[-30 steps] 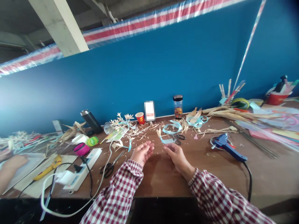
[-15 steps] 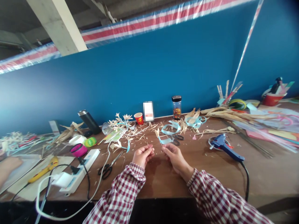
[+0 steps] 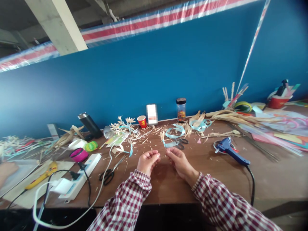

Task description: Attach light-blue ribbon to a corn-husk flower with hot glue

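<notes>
Husk flower (image 3: 162,136): one, with pale-blue ribbon (image 3: 170,144), above the tabletop (image 3: 166,189), just beyond the right hand (image 3: 180,162).
Right hand: angled inward, thumb and forefinger pinching the flower's lower end.
Left hand (image 3: 147,161): curled opposite, thumb pressed to fingers; anything between, cannot tell.
Red cup (image 3: 141,122): one, gold marking unreadable.
Scissors (image 3: 107,176): two pairs.

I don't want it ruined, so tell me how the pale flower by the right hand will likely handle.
The pale flower looks light, being small and seemingly just pinched in the right hand. Thin and dry-looking, it would probably crease or tear if squeezed. The blue strip beside it may flop, since it looks flat and ribbon-like.
</notes>
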Demonstrator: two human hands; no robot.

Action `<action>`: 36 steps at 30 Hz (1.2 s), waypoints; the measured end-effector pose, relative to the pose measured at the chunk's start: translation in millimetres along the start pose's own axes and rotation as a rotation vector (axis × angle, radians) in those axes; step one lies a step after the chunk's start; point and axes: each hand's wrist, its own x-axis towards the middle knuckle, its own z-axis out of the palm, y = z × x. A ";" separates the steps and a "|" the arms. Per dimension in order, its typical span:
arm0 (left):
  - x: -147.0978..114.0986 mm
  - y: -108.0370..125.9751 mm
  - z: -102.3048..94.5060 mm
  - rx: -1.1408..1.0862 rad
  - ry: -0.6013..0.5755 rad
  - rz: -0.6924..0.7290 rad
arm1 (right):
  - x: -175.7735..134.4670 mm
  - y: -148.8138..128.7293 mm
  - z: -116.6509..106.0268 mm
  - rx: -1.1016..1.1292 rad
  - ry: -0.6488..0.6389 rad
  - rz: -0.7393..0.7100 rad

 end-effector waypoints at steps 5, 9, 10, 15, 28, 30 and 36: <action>-0.9 -1.8 0.8 0.064 0.021 0.016 | 0.0 0.1 0.6 0.026 0.008 0.001; -1.4 -9.0 8.3 0.180 0.033 0.006 | -2.2 -2.2 2.3 0.027 -0.044 0.021; -0.9 -10.7 11.1 0.183 0.025 0.002 | -3.0 -3.1 2.8 0.029 -0.063 0.025; 6.3 -6.4 23.9 0.079 0.126 -0.005 | -4.3 -3.7 3.0 0.022 -0.079 0.040; 11.7 14.1 15.9 -0.051 -0.014 -0.047 | -8.0 -7.0 3.9 0.102 -0.205 0.187; 10.6 13.3 14.6 -0.030 -0.011 -0.038 | -6.2 -6.2 2.3 0.148 -0.161 0.179; 8.9 13.3 14.5 0.057 0.008 -0.038 | -2.2 0.2 -0.9 0.129 -0.089 0.132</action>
